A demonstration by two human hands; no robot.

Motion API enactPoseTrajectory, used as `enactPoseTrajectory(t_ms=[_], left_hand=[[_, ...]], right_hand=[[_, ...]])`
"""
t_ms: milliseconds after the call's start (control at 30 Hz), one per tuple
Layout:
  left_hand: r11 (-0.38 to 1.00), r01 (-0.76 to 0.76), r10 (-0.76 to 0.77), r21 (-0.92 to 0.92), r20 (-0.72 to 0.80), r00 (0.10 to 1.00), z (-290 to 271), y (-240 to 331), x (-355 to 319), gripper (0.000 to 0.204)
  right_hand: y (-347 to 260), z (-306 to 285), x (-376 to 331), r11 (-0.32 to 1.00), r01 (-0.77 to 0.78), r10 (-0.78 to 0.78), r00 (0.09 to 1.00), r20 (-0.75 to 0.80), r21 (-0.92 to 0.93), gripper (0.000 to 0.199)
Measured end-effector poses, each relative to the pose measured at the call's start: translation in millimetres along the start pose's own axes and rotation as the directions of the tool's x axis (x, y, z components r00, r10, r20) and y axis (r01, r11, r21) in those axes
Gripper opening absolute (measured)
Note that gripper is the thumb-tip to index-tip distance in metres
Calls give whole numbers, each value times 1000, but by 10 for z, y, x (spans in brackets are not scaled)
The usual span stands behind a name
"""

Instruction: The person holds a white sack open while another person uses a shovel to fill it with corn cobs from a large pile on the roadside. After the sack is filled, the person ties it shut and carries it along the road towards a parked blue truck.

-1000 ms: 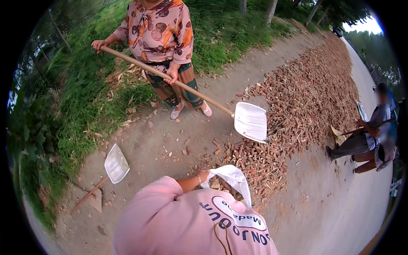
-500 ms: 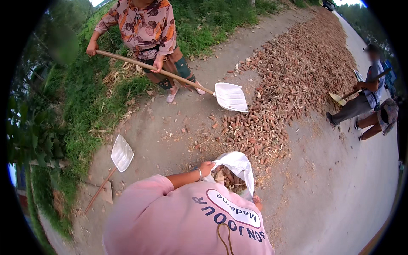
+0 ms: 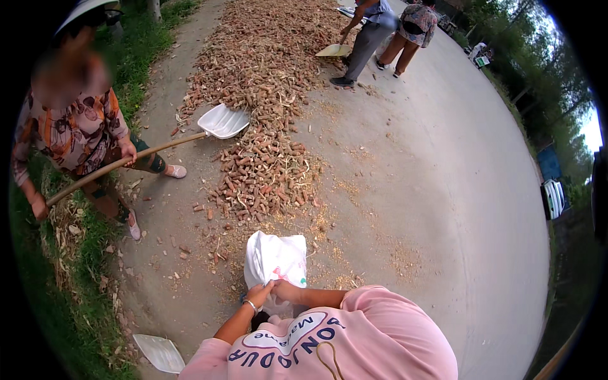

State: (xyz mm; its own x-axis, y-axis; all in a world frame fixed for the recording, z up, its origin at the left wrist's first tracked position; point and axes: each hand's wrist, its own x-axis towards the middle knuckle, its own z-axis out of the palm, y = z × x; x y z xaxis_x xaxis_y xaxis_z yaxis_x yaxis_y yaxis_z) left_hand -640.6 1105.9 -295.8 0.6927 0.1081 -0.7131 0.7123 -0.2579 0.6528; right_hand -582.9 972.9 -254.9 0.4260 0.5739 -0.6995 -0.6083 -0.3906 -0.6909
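Note:
A white sack point(image 3: 269, 253) stands in front of me on the ground, with small pink and green marks on its side. My left hand point(image 3: 258, 294), wearing a bracelet on the wrist, grips the gathered edge of the sack. Right beside it, touching, my right hand point(image 3: 288, 291) has its fingers closed on the same bunched edge. The sack's contents are out of sight. Just beyond it a long heap of reddish corn cobs point(image 3: 263, 180) stretches away, with loose yellow kernels point(image 3: 345, 256) scattered around.
At left a person point(image 3: 82, 139) holds a long-handled white shovel point(image 3: 223, 121) against the heap. Two people point(image 3: 373, 41) stand at the far side, one with a yellowish shovel point(image 3: 334, 50). Another white shovel blade point(image 3: 158, 353) lies at lower left. Paved ground point(image 3: 437, 209) extends right.
The sack's open mouth, which showed cobs inside, is now drawn together. My hands have come from opposite sides of the rim to meet. My view has swung right.

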Motion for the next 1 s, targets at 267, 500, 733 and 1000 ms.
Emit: enactPoseTrajectory(t_ms=[267, 500, 733, 1000], left_hand=[[754, 402, -163, -519, 444, 881, -405, -1749, 135, 42], [941, 294, -294, -166, 23, 955, -1210, -1715, -751, 43], [974, 192, -182, 117, -93, 979, -825, -1759, -866, 54], [996, 81, -77, 44, -73, 994, -28, -203, -237, 51]], right_hand=[[492, 1496, 204, 988, -128, 113, 980, 163, 89, 16], [443, 2069, 36, 999, -30, 47, 859, 510, -42, 29], [1093, 1156, -188, 845, 336, -214, 925, 312, -416, 21], [977, -427, -364, 944, -212, 216, 976, 14, 252, 18]])
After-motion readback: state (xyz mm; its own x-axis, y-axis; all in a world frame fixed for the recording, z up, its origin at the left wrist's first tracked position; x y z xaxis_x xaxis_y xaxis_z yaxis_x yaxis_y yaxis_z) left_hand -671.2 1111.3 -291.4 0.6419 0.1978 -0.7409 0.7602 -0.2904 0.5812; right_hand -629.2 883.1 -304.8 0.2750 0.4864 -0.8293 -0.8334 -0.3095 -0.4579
